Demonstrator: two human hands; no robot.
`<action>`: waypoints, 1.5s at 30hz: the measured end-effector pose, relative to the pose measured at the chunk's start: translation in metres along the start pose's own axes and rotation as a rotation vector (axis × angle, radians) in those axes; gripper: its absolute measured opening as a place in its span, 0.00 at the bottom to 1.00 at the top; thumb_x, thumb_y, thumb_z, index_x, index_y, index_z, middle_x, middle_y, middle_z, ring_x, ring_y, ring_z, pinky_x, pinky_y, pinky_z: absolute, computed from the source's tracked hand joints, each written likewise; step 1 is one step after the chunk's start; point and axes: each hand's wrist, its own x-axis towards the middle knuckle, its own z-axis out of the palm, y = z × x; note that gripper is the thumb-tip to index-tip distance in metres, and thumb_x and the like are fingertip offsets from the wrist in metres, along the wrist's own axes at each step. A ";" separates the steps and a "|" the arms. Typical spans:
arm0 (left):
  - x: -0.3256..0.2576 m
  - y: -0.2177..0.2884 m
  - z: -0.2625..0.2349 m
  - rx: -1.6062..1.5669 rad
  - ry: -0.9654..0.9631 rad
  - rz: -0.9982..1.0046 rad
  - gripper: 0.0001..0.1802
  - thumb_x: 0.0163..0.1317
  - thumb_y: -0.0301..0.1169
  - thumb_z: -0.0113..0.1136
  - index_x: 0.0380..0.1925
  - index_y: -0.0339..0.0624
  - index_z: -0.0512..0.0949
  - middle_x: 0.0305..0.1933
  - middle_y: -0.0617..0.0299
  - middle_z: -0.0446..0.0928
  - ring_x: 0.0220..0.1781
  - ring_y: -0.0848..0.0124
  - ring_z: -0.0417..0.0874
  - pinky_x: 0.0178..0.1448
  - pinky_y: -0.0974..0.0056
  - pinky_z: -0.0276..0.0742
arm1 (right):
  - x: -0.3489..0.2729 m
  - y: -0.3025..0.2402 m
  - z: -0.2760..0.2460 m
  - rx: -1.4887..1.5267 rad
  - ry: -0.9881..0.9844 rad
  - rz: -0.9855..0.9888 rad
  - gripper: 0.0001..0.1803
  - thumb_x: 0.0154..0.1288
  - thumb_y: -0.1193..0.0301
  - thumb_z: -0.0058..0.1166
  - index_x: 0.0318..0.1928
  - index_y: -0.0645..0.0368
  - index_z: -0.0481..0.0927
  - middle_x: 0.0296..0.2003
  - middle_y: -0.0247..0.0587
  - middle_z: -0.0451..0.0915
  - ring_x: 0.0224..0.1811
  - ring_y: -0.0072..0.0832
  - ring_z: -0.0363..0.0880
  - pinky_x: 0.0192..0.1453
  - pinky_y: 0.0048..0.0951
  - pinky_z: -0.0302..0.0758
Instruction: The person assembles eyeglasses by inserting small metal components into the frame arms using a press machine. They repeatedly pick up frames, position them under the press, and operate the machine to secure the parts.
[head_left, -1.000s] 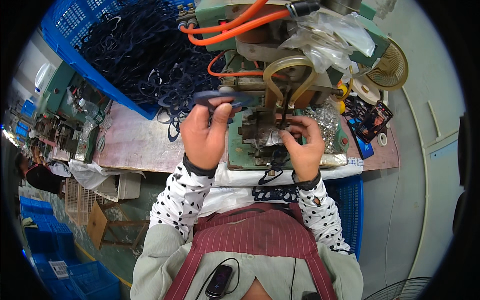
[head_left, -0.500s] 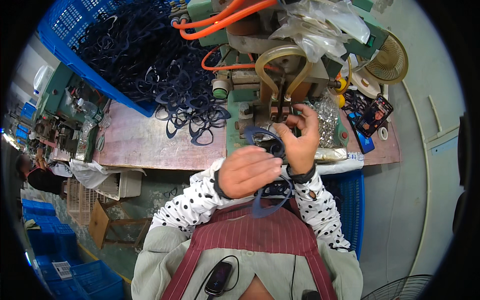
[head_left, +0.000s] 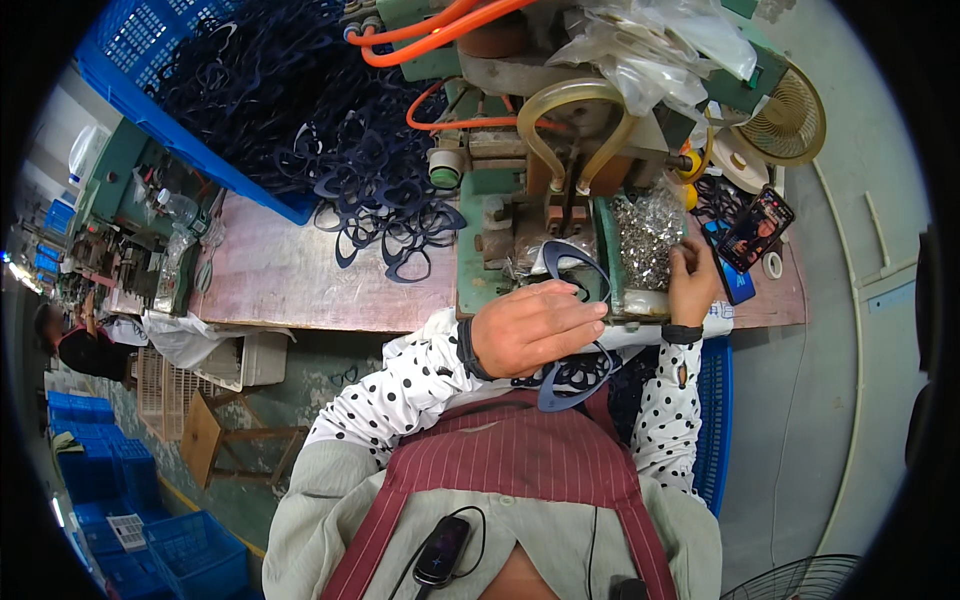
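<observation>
My left hand (head_left: 530,328) is closed round the middle of a dark blue eyeglass frame (head_left: 567,400). One rim sticks out above the fingers and the other below them, just in front of the bench machine (head_left: 566,215). Off to the right, my right hand (head_left: 694,287) is at the side of a tray of small shiny metal parts (head_left: 645,240). Its thumb and fingertips are bent together in a pinch; whatever lies between them is too small to make out.
Many dark blue eyeglass frames (head_left: 385,190) spill from a blue crate (head_left: 190,150) onto the bench (head_left: 300,270) at left. Orange hoses (head_left: 440,35) cross above. Two phones (head_left: 757,228) lie at right near a small fan (head_left: 790,115). Another blue crate (head_left: 714,420) stands below the bench.
My right hand has left the machine's front and moved right to the metal parts. My left hand, still gripping the eyeglass frame, has shifted slightly right.
</observation>
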 end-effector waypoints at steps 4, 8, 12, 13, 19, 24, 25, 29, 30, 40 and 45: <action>0.000 0.005 0.002 -0.009 0.038 -0.053 0.21 0.55 0.24 0.59 0.51 0.34 0.78 0.56 0.49 0.78 0.53 0.58 0.82 0.60 0.51 0.78 | -0.003 -0.001 -0.007 -0.073 -0.089 -0.045 0.12 0.59 0.72 0.60 0.45 0.59 0.81 0.35 0.46 0.84 0.37 0.41 0.83 0.43 0.36 0.77; -0.001 0.007 0.003 0.009 0.040 -0.070 0.22 0.53 0.21 0.55 0.51 0.35 0.78 0.56 0.49 0.78 0.53 0.58 0.82 0.61 0.51 0.77 | -0.014 -0.008 -0.016 -0.473 -0.234 -0.123 0.14 0.58 0.65 0.62 0.41 0.60 0.80 0.34 0.49 0.82 0.40 0.49 0.80 0.42 0.44 0.75; -0.004 0.008 0.003 -0.004 0.038 -0.085 0.23 0.53 0.21 0.55 0.52 0.36 0.78 0.57 0.49 0.77 0.55 0.57 0.81 0.65 0.49 0.73 | -0.011 -0.002 0.000 -0.376 -0.263 -0.104 0.12 0.57 0.65 0.63 0.35 0.61 0.81 0.33 0.49 0.81 0.39 0.49 0.80 0.41 0.44 0.75; -0.005 0.010 0.003 0.008 0.020 -0.091 0.23 0.53 0.21 0.55 0.52 0.36 0.78 0.58 0.50 0.77 0.56 0.57 0.80 0.66 0.48 0.71 | -0.008 -0.002 0.006 -0.313 -0.265 -0.090 0.12 0.57 0.65 0.63 0.33 0.62 0.81 0.33 0.50 0.81 0.39 0.48 0.80 0.40 0.44 0.75; -0.055 0.024 0.006 0.053 0.233 -0.291 0.16 0.64 0.36 0.59 0.51 0.48 0.80 0.56 0.57 0.79 0.54 0.58 0.79 0.56 0.52 0.73 | -0.003 0.006 0.009 0.101 -0.140 0.104 0.09 0.62 0.69 0.62 0.35 0.63 0.82 0.26 0.38 0.81 0.27 0.24 0.76 0.34 0.27 0.72; -0.129 -0.027 0.008 -0.422 1.019 -1.369 0.11 0.74 0.35 0.48 0.42 0.38 0.74 0.26 0.63 0.76 0.20 0.81 0.70 0.23 0.75 0.66 | -0.007 0.009 0.013 0.220 -0.105 0.138 0.07 0.64 0.72 0.60 0.38 0.64 0.82 0.28 0.33 0.81 0.29 0.17 0.74 0.33 0.21 0.71; -0.128 -0.034 0.003 -0.268 0.914 -1.341 0.08 0.71 0.32 0.51 0.42 0.39 0.75 0.28 0.62 0.78 0.25 0.75 0.75 0.30 0.70 0.71 | -0.006 0.010 0.013 0.221 -0.086 0.127 0.08 0.64 0.72 0.60 0.39 0.64 0.82 0.29 0.33 0.81 0.30 0.18 0.75 0.34 0.21 0.71; -0.130 -0.072 -0.013 0.773 0.095 -1.094 0.17 0.57 0.31 0.62 0.48 0.54 0.81 0.56 0.57 0.75 0.55 0.53 0.72 0.56 0.51 0.68 | -0.009 0.014 0.014 0.149 -0.028 0.059 0.06 0.63 0.72 0.60 0.38 0.61 0.83 0.30 0.39 0.83 0.30 0.24 0.80 0.37 0.27 0.74; -0.134 -0.081 -0.008 0.831 -0.050 -1.200 0.20 0.56 0.35 0.64 0.51 0.60 0.80 0.64 0.58 0.70 0.61 0.51 0.69 0.58 0.44 0.64 | -0.009 0.011 0.014 0.115 -0.022 0.040 0.06 0.63 0.72 0.59 0.38 0.60 0.83 0.30 0.39 0.83 0.30 0.25 0.80 0.37 0.27 0.75; -0.172 -0.069 -0.036 0.709 -0.313 -0.916 0.11 0.54 0.32 0.61 0.38 0.48 0.77 0.45 0.60 0.79 0.54 0.57 0.75 0.59 0.39 0.59 | -0.011 0.007 0.014 0.151 -0.063 0.148 0.08 0.63 0.75 0.58 0.42 0.58 0.84 0.34 0.40 0.83 0.32 0.27 0.81 0.39 0.28 0.76; -0.077 -0.024 -0.052 0.595 0.243 -0.683 0.23 0.51 0.17 0.56 0.51 0.38 0.76 0.34 0.56 0.78 0.35 0.57 0.76 0.50 0.53 0.68 | -0.008 -0.040 0.019 0.298 -0.139 -0.055 0.07 0.58 0.79 0.60 0.38 0.60 0.86 0.33 0.40 0.84 0.32 0.26 0.79 0.38 0.24 0.74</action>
